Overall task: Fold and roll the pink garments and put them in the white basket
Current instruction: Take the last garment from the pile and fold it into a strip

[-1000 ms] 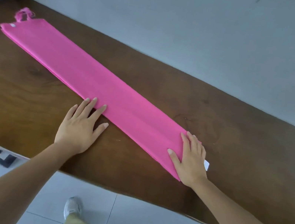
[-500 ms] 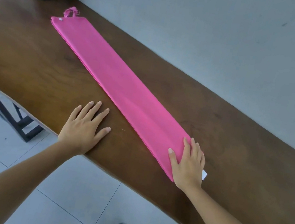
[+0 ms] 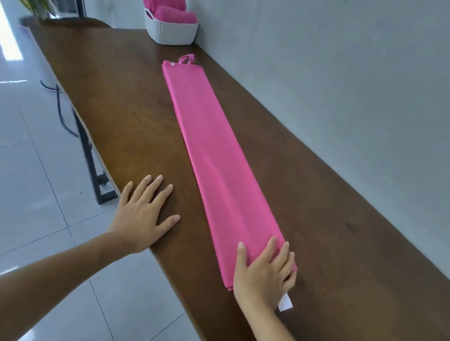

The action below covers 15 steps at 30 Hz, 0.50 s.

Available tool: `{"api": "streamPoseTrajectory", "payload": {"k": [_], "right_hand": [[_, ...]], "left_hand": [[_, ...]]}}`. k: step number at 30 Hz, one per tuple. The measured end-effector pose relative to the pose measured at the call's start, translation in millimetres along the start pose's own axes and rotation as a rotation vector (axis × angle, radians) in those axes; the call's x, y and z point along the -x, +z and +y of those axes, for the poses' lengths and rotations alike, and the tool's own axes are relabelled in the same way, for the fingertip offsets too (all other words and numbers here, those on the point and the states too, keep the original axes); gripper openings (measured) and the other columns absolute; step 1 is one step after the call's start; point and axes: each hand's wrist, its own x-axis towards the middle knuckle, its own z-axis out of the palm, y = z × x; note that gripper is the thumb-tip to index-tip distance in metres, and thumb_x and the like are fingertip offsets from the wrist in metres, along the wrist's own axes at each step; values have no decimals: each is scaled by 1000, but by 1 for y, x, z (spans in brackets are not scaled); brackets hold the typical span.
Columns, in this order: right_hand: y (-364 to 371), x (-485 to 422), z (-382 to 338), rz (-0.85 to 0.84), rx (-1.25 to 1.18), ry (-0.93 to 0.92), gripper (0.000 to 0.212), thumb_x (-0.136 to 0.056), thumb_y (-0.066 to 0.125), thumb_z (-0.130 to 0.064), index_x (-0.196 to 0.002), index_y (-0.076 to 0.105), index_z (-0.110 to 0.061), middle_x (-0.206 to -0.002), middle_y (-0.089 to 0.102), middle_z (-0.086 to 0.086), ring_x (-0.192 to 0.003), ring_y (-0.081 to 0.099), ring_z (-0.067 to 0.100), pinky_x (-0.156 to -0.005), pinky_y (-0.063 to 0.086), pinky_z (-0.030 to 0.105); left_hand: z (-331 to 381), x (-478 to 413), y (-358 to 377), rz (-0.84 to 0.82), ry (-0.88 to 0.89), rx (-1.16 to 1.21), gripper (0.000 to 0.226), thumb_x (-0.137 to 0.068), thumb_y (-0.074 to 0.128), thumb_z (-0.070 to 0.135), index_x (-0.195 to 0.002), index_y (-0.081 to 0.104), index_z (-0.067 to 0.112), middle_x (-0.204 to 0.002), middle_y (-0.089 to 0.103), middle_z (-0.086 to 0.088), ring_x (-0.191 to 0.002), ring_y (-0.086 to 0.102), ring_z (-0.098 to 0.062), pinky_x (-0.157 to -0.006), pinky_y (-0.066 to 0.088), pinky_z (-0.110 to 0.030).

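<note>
The right hand [image 3: 262, 271] lies flat, palm down, fingers straight and slightly spread, pressing the near end of the pink garment [image 3: 207, 143], a long folded strip running away from that hand across the wooden table [image 3: 114, 110]. A white tag [image 3: 285, 303] sticks out just beside its little finger. The left hand [image 3: 142, 213] rests open on the bare table edge, fingers splayed, apart from the strip. Far beyond both hands stands the white basket [image 3: 171, 31] holding two pink rolls [image 3: 170, 6].
</note>
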Motion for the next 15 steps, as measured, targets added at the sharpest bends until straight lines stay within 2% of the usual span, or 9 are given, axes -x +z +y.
{"api": "streamPoseTrajectory", "payload": {"k": [3,5,8,10,13,15], "right_hand": [[-9,-7,11,-119,-79,-45,91,-92,32,-77,-161,4,-24,-168,-1,6,-155,-3,30,-124,4,52],[-17,-11,24,-171,-137,-103,90,-91,41,-75,-160,6,-28,-168,-3,2,-155,-4,28,-123,6,52],[-29,-14,56,-216,-247,-238,84,-91,47,-72,-158,18,-31,-168,7,-3,-154,7,24,-122,14,53],[-34,-15,81,-232,-367,-329,81,-89,52,-69,-156,27,-31,-166,18,-5,-151,20,18,-120,24,47],[-41,-14,114,-258,-538,-397,74,-90,62,-58,-152,34,-31,-161,27,-13,-146,27,8,-118,31,36],[-42,-13,131,-234,-552,-436,60,-91,66,-48,-144,42,-32,-157,31,-16,-144,28,5,-119,33,35]], "left_hand": [[26,20,3,1,-62,8,90,-86,3,78,-159,25,30,-169,16,0,-157,1,-25,-126,-3,-52],[45,32,4,6,-95,39,87,-87,8,77,-158,29,31,-168,18,1,-157,1,-26,-125,-5,-52],[69,44,4,19,-153,134,67,-97,38,66,-154,36,31,-166,25,1,-156,6,-26,-126,-1,-52],[86,50,2,32,-163,179,61,-98,52,54,-151,40,29,-164,29,1,-155,10,-25,-126,7,-51],[116,63,1,61,-83,232,57,-97,57,50,-149,42,31,-161,30,4,-154,12,-22,-126,9,-49],[135,72,1,88,7,257,55,-97,56,53,-146,44,32,-155,35,8,-151,17,-19,-125,11,-46]]}}
